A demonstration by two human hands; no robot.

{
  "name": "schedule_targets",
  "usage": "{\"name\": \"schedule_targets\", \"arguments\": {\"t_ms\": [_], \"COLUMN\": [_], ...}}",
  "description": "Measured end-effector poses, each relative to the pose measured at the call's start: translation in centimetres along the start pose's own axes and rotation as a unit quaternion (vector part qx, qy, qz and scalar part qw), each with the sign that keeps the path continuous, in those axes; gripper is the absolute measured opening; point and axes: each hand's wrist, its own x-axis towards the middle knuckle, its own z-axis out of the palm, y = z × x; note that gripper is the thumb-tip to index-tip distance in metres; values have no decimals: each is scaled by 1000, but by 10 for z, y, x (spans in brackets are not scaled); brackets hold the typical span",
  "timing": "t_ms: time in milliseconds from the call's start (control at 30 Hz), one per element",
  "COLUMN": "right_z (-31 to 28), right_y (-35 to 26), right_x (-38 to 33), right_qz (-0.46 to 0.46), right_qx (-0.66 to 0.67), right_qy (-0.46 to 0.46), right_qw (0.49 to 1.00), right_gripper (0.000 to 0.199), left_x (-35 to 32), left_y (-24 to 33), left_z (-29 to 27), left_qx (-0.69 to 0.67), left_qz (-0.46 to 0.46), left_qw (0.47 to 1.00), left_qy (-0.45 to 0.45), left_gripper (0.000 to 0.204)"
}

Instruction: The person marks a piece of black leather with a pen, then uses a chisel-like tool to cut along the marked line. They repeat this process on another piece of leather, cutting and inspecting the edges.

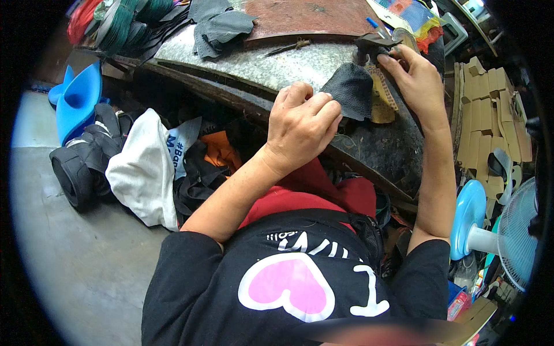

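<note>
1. Dark grey leather piece [352, 91] lies at about one o'clock from the centre of the view, on the speckled stone tabletop [277, 69], resting partly over a tan woven piece [382, 98].
2. At nine o'clock, a bright blue plastic stool [78, 101] stands on the concrete floor [75, 254], with a black bag [81, 164] and a white cloth [141, 170] just beside it.
3. Near the centre, the left hand [301, 124] is curled closed, its fingertips pinching the near edge of the leather piece.
4. At twelve o'clock, more dark leather scraps [219, 26] sit on the tabletop.
5. At one o'clock, the right hand [416, 81] grips a small dark tool [374, 45] just beyond the leather piece.
6. At three o'clock, stacked cardboard cut-outs [490, 115] stand by the tabletop; a pale blue fan [508, 230] is at four o'clock.
</note>
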Motion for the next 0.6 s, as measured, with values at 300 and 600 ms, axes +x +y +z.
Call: {"name": "schedule_targets", "arguments": {"t_ms": [300,600], "right_z": [12,-14], "right_y": [7,-3], "right_x": [-9,-12], "right_qz": [17,-17], "right_qx": [97,220], "right_qy": [-40,41], "right_qw": [994,974], "right_gripper": [35,28], "left_x": [7,-1], "left_y": [0,2], "left_z": [5,2], "left_qx": [1,65], "left_qz": [4,24], "left_qw": [1000,998], "left_qy": [-10,-7], "left_gripper": [22,18]}}
